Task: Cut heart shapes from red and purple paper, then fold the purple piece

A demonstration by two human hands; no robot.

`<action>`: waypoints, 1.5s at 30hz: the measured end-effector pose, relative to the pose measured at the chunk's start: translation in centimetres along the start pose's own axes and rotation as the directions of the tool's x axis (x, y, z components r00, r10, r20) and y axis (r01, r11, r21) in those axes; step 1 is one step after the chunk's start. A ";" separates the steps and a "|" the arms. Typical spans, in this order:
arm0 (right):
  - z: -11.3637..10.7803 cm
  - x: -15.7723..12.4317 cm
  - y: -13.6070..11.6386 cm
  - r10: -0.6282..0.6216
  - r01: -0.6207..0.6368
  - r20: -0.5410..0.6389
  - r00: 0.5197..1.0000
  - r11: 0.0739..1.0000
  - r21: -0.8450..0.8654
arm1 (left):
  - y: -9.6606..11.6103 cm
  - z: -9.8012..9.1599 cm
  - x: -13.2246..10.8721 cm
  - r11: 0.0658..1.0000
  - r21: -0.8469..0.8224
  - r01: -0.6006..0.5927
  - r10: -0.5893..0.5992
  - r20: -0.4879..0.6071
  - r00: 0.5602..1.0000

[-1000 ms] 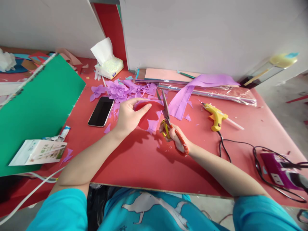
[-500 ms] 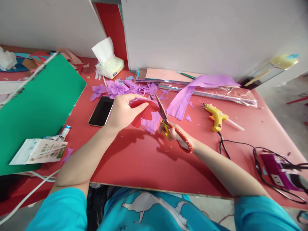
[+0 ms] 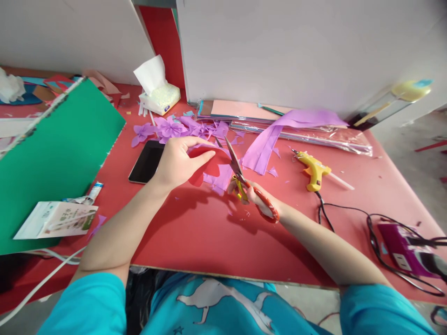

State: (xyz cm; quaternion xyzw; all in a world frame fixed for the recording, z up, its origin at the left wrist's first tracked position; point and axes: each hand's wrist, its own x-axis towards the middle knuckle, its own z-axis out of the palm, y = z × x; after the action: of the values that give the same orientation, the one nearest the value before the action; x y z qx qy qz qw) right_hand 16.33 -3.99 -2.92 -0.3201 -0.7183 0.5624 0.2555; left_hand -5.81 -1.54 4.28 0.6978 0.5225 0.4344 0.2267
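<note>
1. Far left of the frame: a green board (image 3: 52,153) lies tilted over the table (image 3: 195,237). At the board's lower edge is a white packet (image 3: 56,219) with green print, too small to read. A small tube (image 3: 91,191) lies just beside the packet, its label also unreadable.
2. Left of centre: a phone (image 3: 146,161) lies with its dark screen up and no logo showing. Above it in the frame are a tissue box (image 3: 159,97), its print blurred, and purple paper flowers (image 3: 170,127).
3. Centre: the left hand (image 3: 178,160) grips the red paper (image 3: 214,166), thumb pressed across the top and fingers curled behind. The piece is lifted slightly off the table, with purple paper (image 3: 218,179) under it.
4. Just right of centre: the right hand (image 3: 256,197) has its fingers closed through the yellow and orange handles of the scissors (image 3: 240,179). The blades stand parted at the right edge of the red paper.
5. This looks like a cut in progress along the red paper's edge. A clean snip calls for the left hand to keep the piece steady and to turn it into the blades.
6. Right of the frame: a purple strip (image 3: 268,139), a yellow glue gun (image 3: 314,170) and a purple power strip (image 3: 401,244). No brand can be read on any of them.
</note>
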 end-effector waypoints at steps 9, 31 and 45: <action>0.0 0.0 -0.1 0.000 0.000 0.019 1.000 1.000 -0.021 | 0.1 -0.1 0.0 1.000 0.017 0.016 -0.016 0.025 1.000; 0.2 -0.1 -0.2 0.092 -0.092 0.000 0.996 0.996 0.016 | 0.1 -0.1 -0.1 0.998 0.031 0.057 -0.058 0.027 0.998; 0.5 -0.1 -0.5 0.159 -0.158 -0.030 0.987 0.987 0.032 | 0.1 -0.1 -0.1 0.997 0.047 0.054 -0.054 0.007 0.999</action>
State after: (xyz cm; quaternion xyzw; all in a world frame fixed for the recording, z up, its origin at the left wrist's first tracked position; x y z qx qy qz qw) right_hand 15.94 -4.43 -2.59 -0.3817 -0.6778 0.5863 0.2262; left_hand -5.79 -1.68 4.40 0.6904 0.5502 0.4129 0.2240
